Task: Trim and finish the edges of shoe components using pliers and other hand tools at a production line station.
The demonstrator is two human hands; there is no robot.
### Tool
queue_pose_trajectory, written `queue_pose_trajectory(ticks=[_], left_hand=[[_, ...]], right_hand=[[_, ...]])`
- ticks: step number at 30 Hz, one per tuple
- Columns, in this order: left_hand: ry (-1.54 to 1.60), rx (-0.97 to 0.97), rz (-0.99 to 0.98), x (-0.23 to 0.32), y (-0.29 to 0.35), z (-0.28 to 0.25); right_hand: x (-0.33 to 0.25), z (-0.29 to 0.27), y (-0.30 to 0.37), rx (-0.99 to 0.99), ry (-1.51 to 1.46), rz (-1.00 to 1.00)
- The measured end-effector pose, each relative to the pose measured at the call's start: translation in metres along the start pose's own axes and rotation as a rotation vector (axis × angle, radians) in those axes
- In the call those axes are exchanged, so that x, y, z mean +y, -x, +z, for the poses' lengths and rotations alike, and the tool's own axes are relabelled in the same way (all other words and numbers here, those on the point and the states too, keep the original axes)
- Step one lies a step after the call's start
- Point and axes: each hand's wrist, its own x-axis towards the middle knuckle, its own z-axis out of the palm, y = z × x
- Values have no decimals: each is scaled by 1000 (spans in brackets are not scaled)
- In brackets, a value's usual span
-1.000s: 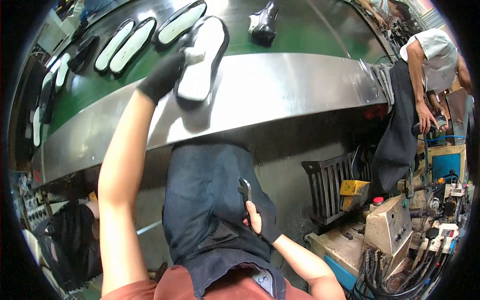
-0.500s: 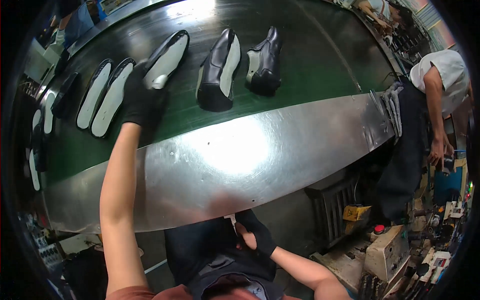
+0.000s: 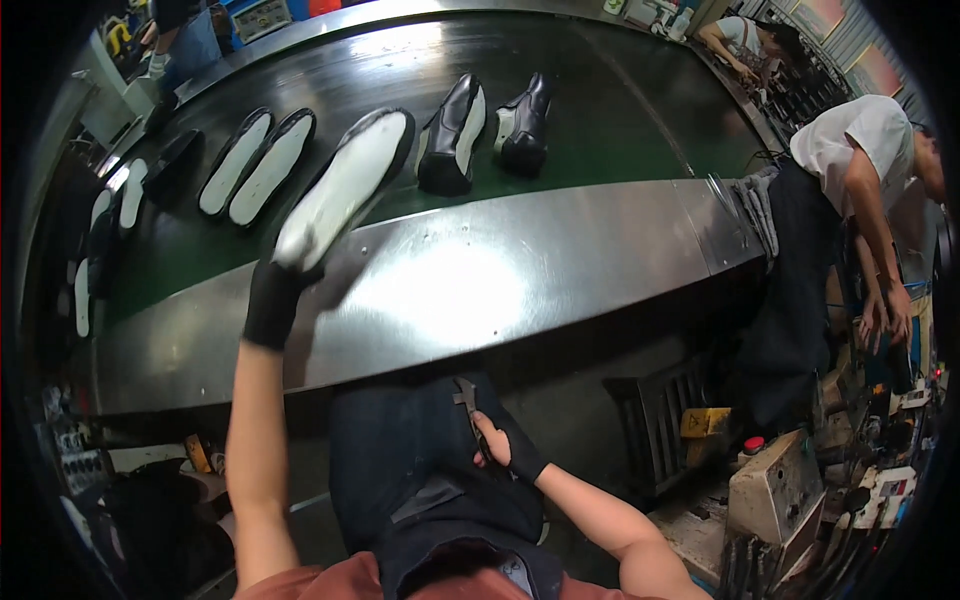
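My left hand (image 3: 277, 298), in a black glove with bare fingertips, is closed on the near end of a black shoe (image 3: 352, 172). That shoe's pale sole side faces up, and it is lifted over the edge of the green conveyor belt (image 3: 610, 150). Low in front of my lap, my right hand (image 3: 508, 446), also gloved, grips metal pincers (image 3: 465, 396) with their head pointing up. Two black leather shoes, one (image 3: 452, 140) beside another (image 3: 524, 125), stand on the belt just beyond the held one. To the left, a pair of shoes (image 3: 255, 170) lies sole side up.
A shiny steel ledge (image 3: 610, 235) runs between me and the belt. More shoes (image 3: 132, 195) lie at the far left. On the right, a co-worker in a white shirt (image 3: 855, 135) bends over a bench. A machine box with a red button (image 3: 753, 445) stands at lower right.
My left hand has come toward me off the belt, bringing the shoe with it over the ledge. The pincers in my right hand show more fully. The view has shifted slightly.
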Motion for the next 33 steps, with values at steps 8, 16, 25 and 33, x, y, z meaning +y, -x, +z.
queue_pose_trajectory(ticks=[8, 16, 25, 33], left_hand=[[696, 299, -127, 12, 244, -70], [583, -102, 75, 70, 240, 4], [812, -101, 63, 88, 232, 25], [850, 0, -64, 88, 250, 29]], right_hand=[[25, 27, 90, 129, -27, -66], [-21, 66, 183, -107, 127, -218], [-31, 93, 150, -457, -47, -412], [-3, 118, 141, 34, 413, -679]])
